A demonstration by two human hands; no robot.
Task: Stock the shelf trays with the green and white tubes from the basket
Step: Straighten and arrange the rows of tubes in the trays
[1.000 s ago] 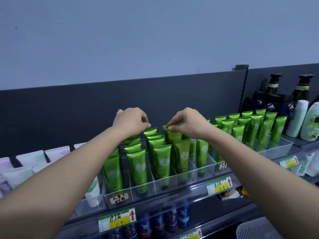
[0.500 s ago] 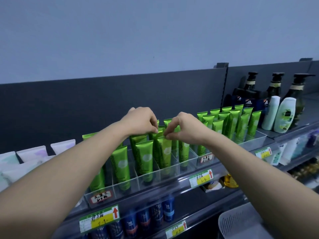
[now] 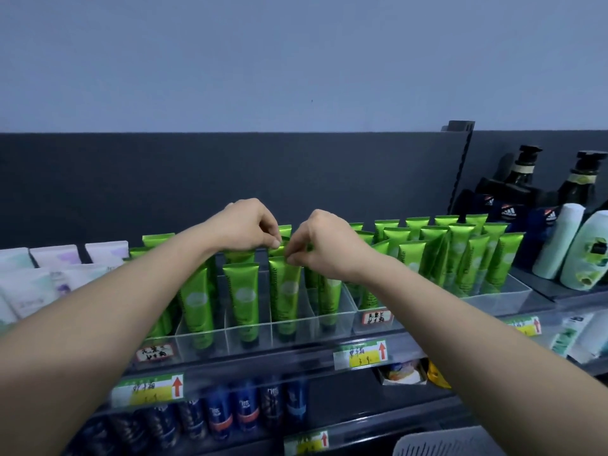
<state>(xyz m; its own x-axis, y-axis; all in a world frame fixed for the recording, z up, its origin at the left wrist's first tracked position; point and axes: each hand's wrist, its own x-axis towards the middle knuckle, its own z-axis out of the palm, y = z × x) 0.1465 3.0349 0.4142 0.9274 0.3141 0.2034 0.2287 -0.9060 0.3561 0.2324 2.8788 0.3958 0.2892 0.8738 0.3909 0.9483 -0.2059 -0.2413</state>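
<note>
Green tubes with a white round mark stand upright in a clear divided tray on the shelf. My left hand pinches the crimped top of a green tube in the row behind the front one. Close beside it, my right hand pinches the top edge of the front green tube in the same compartment. The fingertips of both hands almost touch. A second clear tray to the right holds several more green tubes. A corner of the white basket shows at the bottom right.
White tubes stand at the left of the shelf. Dark pump bottles and pale bottles stand at the right. Price tags line the shelf edge, and blue tubes fill the shelf below. A dark back panel rises behind the trays.
Both hands have drawn closer together over one middle compartment, now pinching tube tops there. The view has shifted between the frames.
</note>
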